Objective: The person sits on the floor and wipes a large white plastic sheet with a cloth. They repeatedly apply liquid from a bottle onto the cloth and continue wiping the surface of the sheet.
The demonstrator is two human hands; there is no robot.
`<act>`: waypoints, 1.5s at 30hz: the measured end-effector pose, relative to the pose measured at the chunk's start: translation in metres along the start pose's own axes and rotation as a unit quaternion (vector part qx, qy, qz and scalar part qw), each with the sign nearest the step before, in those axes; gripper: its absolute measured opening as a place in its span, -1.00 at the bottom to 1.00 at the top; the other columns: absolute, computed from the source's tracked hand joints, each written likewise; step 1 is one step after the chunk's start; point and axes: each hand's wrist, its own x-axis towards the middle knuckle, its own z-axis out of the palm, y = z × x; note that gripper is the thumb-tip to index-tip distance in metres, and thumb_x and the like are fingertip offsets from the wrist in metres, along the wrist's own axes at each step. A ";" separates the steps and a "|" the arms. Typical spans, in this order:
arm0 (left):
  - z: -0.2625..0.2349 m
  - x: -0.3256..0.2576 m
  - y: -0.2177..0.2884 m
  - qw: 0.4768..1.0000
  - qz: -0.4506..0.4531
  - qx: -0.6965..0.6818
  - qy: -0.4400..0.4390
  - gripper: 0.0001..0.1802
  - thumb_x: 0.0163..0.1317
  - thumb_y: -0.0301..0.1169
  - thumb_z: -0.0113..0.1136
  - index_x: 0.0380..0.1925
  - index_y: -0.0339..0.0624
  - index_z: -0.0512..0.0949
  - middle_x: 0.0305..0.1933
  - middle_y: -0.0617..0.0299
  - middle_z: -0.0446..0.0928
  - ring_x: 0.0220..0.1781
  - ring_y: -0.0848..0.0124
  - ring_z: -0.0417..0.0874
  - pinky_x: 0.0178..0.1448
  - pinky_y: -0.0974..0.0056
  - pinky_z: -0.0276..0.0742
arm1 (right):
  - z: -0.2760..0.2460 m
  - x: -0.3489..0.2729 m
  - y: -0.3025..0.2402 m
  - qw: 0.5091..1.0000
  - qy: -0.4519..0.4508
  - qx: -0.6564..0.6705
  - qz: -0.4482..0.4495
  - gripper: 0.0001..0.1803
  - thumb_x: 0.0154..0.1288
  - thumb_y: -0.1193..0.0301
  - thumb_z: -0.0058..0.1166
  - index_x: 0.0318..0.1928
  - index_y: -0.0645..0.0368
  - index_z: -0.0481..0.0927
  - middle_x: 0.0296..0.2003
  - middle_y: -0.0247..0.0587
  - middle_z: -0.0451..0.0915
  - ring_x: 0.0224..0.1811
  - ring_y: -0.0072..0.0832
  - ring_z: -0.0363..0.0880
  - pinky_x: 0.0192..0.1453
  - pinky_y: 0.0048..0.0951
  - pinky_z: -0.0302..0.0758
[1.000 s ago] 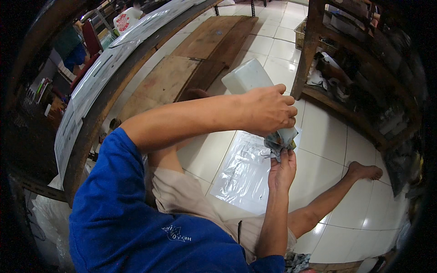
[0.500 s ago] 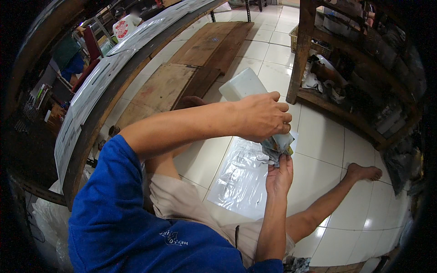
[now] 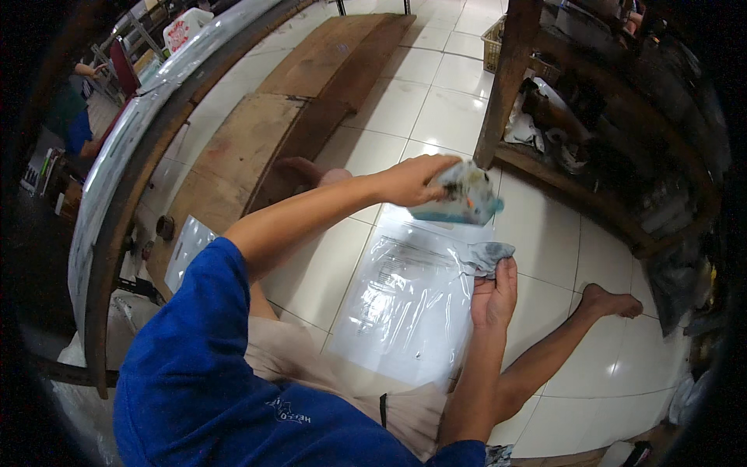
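My left hand [image 3: 420, 179] is closed around a whitish plastic jug [image 3: 463, 198] with dark stains and a teal-coloured end. The jug is held on its side above the far end of a shiny, plastic-covered white sheet [image 3: 401, 311]. Motion blurs part of the jug. Below and to the right of it, my right hand [image 3: 494, 296] pinches a crumpled grey-white rag [image 3: 490, 255] between thumb and fingers. The rag is apart from the jug, over the sheet's right edge. The sheet lies on the tiled floor between my legs.
Low brown wooden platforms [image 3: 241, 144] stand to the left, beside a long table edge [image 3: 187, 101]. On the right is a dark wooden shelf [image 3: 510, 86] with cluttered contents and a yellow basket [image 3: 492, 47] behind its post. My bare foot [image 3: 611, 301] rests on the tiles.
The jug was tipped against the rag; now it has turned and moved away from it. My left hand has drawn back left and farther off, and more of the rag shows.
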 end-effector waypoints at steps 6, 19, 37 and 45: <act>0.052 0.074 -0.071 0.951 -0.033 -0.265 0.153 -0.33 0.18 -0.49 0.16 0.30 -0.32 0.18 0.26 -0.01 0.34 0.28 0.23 0.40 0.37 0.18 0.36 | -0.052 0.007 -0.016 0.998 0.010 -0.063 -0.017 -0.58 0.46 0.44 -0.09 0.28 0.19 0.28 0.14 -0.19 0.45 0.16 -0.32 0.45 0.27 -0.26 0.41; 0.111 0.143 -0.126 0.933 -0.125 -0.211 0.262 -0.26 0.15 -0.37 0.23 0.30 -0.34 0.16 0.25 -0.21 0.34 0.30 -0.03 0.37 0.36 0.10 0.29 | -0.083 -0.035 -0.026 0.980 0.115 -0.159 -0.021 -0.66 0.37 0.48 -0.04 0.13 0.18 0.32 0.01 -0.14 0.46 0.07 -0.33 0.46 0.17 -0.35 0.48; 0.190 -0.352 0.068 0.978 -0.123 0.070 -0.156 -0.43 0.13 -0.22 0.21 0.05 -0.43 0.43 0.23 -0.19 0.35 0.30 -0.03 0.35 0.37 0.02 0.26 | -0.013 -0.147 0.106 0.688 -0.264 -0.675 -0.033 -0.64 0.14 0.64 0.07 0.00 0.27 0.49 -0.25 -0.08 0.54 -0.19 -0.23 0.56 -0.08 -0.32 0.53; 0.203 -0.356 0.085 0.947 -0.184 0.041 -0.260 -0.34 0.23 -0.25 0.01 0.26 -0.48 0.28 0.44 -0.22 0.09 0.54 -0.03 -0.05 0.50 -0.12 -0.04 | -0.021 -0.179 0.173 0.524 -0.393 -0.749 -0.094 -0.62 0.10 0.55 0.04 0.00 0.11 0.53 -0.22 -0.10 0.54 -0.11 -0.15 0.51 -0.08 -0.21 0.52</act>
